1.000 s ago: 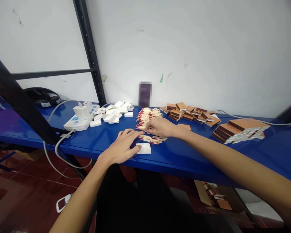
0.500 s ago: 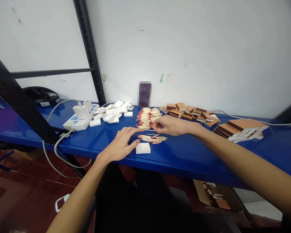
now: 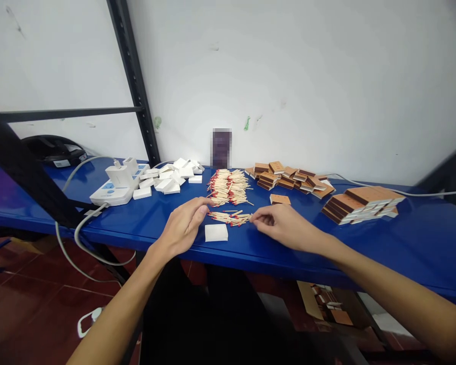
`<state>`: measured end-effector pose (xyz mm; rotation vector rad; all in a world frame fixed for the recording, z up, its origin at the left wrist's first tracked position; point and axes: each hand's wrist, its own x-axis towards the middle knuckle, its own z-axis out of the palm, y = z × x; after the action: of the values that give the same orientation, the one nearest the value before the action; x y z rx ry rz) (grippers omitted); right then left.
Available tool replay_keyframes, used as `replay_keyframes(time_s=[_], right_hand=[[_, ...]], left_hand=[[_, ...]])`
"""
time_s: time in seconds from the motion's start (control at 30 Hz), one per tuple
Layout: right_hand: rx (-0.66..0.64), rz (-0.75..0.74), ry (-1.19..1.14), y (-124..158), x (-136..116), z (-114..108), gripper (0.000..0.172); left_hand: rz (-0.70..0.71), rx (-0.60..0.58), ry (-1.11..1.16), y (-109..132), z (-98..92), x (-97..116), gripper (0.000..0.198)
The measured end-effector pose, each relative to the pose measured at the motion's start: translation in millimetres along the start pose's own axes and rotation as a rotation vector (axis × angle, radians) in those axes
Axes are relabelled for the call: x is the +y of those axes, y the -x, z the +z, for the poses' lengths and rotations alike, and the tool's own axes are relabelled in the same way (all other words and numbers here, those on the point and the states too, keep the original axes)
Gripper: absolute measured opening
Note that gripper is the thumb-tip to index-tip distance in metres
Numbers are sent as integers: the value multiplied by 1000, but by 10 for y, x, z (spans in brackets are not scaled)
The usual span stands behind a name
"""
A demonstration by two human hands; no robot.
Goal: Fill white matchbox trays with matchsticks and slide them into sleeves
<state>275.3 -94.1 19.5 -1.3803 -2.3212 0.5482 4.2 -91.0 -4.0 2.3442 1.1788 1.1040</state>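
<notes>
A small loose row of red-tipped matches (image 3: 231, 218) lies on the blue shelf between my hands. At its right end my right hand (image 3: 289, 225) is closed in a pinch, its fingertips on the match ends. To the left, my left hand (image 3: 185, 225) is open, fingers stretched toward the front of the large match pile (image 3: 230, 186) and thumb near the index finger. It holds nothing that I can see. A white matchbox tray (image 3: 216, 232) lies in front of the small row. Just behind my right hand is a brown matchbox sleeve or box (image 3: 280, 199).
White matchbox trays (image 3: 171, 177) are heaped at the back left, beside a power strip (image 3: 112, 194) with plugs. Brown matchboxes (image 3: 289, 175) lie piled at the back right, with a neat stack (image 3: 361, 203) farther right. Below stands a carton (image 3: 311, 301) holding more boxes.
My right hand has moved from the front of the large pile toward me and to the right, uncovering a brown matchbox. My left thumb has drawn nearer its fingers. The view has shifted slightly.
</notes>
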Motion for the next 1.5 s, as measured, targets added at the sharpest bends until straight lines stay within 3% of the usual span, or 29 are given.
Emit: replay_keyframes(time_s=[0.13,0.27,0.47,0.63,0.87,1.0,1.13,1.23,1.4,1.5], right_hand=[[16,-89,51,-50,50,21,28],[-14,-237,217,-107,206,-30,30],[-66,-338,299,-152,253,22,30],[-40,-384,379,-151,266,68,29],[-29,-384,418,-26,205,61,22],[-1,-380,220,-40,-15,131,13],[24,-324,47,-210,-290,286,3],[-16,-299,1,-333,-387,316,5],[61,-172,32,-289,-217,76,9],[17,-110,166,-181,-4,-27,11]], left_hand=[[-30,-15,-86,-7,-3,-19,39],[-44,-12,11,-25,-15,-15,35],[-90,134,201,10,-17,45,30],[-51,101,53,-8,-11,32,36],[-145,-34,-199,24,5,-13,56],[-182,-114,-238,40,41,6,57],[-193,-82,-193,43,50,29,55],[-190,-53,-159,51,36,32,53],[-119,-94,-156,43,-6,21,36],[-43,-180,-174,23,-23,28,33]])
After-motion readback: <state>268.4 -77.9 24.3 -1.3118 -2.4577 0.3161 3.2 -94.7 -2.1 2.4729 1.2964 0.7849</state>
